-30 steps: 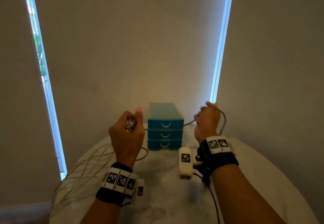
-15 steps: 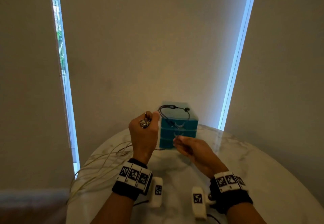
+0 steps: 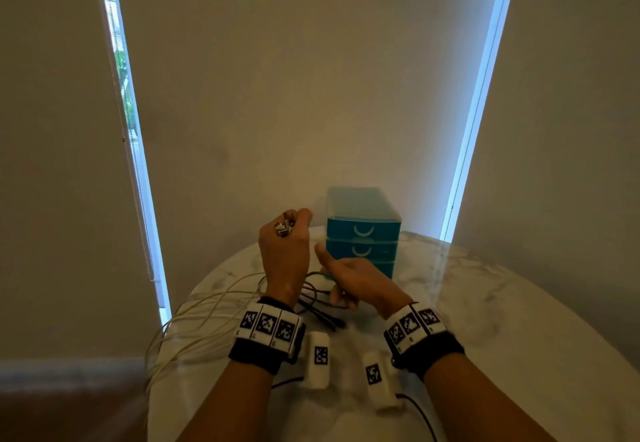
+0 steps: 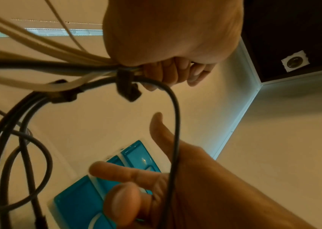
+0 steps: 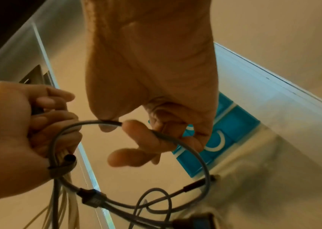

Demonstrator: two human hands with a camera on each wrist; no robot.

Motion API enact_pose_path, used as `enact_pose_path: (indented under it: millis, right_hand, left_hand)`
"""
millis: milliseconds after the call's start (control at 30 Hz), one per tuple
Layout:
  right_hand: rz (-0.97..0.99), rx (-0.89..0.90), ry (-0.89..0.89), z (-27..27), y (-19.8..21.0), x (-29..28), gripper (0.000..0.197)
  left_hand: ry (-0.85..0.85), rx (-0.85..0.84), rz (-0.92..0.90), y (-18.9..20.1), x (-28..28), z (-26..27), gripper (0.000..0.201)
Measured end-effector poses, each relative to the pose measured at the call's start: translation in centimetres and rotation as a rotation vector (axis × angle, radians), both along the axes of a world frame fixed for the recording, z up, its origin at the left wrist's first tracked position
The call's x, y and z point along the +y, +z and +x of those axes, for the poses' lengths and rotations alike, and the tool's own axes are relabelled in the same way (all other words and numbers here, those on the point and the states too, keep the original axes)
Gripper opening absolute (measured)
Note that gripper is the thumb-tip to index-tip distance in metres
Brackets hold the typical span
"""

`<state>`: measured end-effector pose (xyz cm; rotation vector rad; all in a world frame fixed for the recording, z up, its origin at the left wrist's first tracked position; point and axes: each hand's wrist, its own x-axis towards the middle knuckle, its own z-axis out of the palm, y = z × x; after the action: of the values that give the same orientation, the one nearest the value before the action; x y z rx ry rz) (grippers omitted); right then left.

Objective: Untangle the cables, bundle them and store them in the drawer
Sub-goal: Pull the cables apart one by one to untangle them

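Note:
My left hand is raised left of the teal drawer unit and grips the ends of several white cables together with a dark cable; metal plugs stick out of the fist. The left wrist view shows its fingers curled round that bunch. My right hand is lower, in front of the drawers, and pinches the dark cable between thumb and forefinger. The dark cable's loops and plugs hang down to the table. All three drawers look closed.
A round white marble table carries the drawer unit at its far edge, against a wall of drawn blinds. The white cables trail off the table's left edge. Bright window slits flank the blind.
My right hand came from the right of the drawers to their front, then dropped close to my left wrist. The dark cable loop fell from drawer height onto the table. The left hand kept its grip.

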<state>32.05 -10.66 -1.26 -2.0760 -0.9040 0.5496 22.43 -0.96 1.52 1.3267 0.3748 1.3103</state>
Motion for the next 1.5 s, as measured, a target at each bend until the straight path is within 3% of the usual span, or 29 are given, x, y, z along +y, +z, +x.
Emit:
enact_pose_path:
  millis: [67, 133, 233, 300, 400, 467, 567, 667, 733, 800, 867, 933, 1000, 1067, 1167, 1233, 1367, 1500]
  right_hand:
    - [-0.100, -0.016, 0.124, -0.4, 0.7, 0.7, 0.099]
    - [-0.141, 0.145, 0.232, -0.9, 1.5, 1.2, 0.096]
    - [-0.069, 0.426, 0.312, -1.5, 2.9, 1.4, 0.073]
    - [-0.019, 0.459, 0.358, -1.1, 3.9, 0.9, 0.062]
    - [-0.157, 0.343, 0.471, 0.2, 6.1, -0.5, 0.060]
    - [-0.383, 0.152, 0.505, 0.9, 7.7, -1.5, 0.059]
    - [-0.673, -0.114, 0.506, 1.5, 9.6, -1.9, 0.042]
    - [-0.734, -0.163, 0.482, 2.3, 11.7, -2.1, 0.035]
    - [-0.740, -0.304, 0.393, 2.6, 13.4, -1.8, 0.035]
    - [-0.686, -0.491, 0.311, 2.6, 14.9, -1.1, 0.035]
    - [-0.353, -0.552, 0.252, 2.0, 15.8, 0.6, 0.033]
    - [0.233, -0.253, 0.299, 0.4, 16.7, 2.8, 0.033]
    - [0.540, 0.009, 0.328, -1.1, 18.1, 4.7, 0.053]
    - [0.487, -0.040, 0.271, -2.2, 19.0, 5.9, 0.064]
    - [0.384, -0.205, 0.153, -1.6, 17.4, 5.1, 0.046]
    - [0.377, -0.209, 0.153, -0.6, 14.7, 3.5, 0.033]
    - [0.505, 0.164, 0.076, 0.9, 7.4, -0.5, 0.025]
    - [0.554, 0.481, 0.018, 1.1, -1.2, -3.8, 0.032]
  left_hand:
    - [-0.003, 0.006, -0.027, 0.2, -0.1, -0.2, 0.036]
    - [-0.012, -0.007, -0.065, 0.4, -0.2, -0.5, 0.036]
    - [-0.012, -0.069, -0.160, 0.6, 0.3, -0.9, 0.034]
    - [0.014, -0.097, -0.215, 0.7, 0.9, -1.1, 0.035]
    - [0.039, -0.138, -0.275, 0.8, 1.6, -1.6, 0.040]
    - [0.031, -0.168, -0.291, 0.8, 2.0, -1.7, 0.043]
    - [0.043, -0.192, -0.288, 0.8, 2.3, -1.7, 0.043]
    - [0.023, -0.196, -0.267, 0.7, 2.3, -1.6, 0.046]
    - [0.026, -0.199, -0.218, 0.7, 2.2, -1.4, 0.046]
    - [0.051, -0.189, -0.136, 0.6, 1.8, -1.2, 0.041]
    - [0.083, -0.183, -0.040, 0.6, 1.1, -1.1, 0.044]
    - [0.115, -0.200, 0.053, 0.6, 0.5, -1.2, 0.046]
    - [0.155, -0.221, 0.137, 0.6, 0.2, -1.3, 0.049]
    - [0.191, -0.250, 0.160, 0.7, 0.2, -1.5, 0.050]
    - [0.173, -0.255, 0.099, 0.6, 0.7, -1.4, 0.045]
    - [0.138, -0.215, 0.034, 0.4, 1.0, -1.0, 0.044]
    - [0.042, -0.073, -0.031, 0.1, 1.6, -0.3, 0.038]
    - [-0.154, 0.241, 0.000, -0.9, 1.2, 0.9, 0.049]
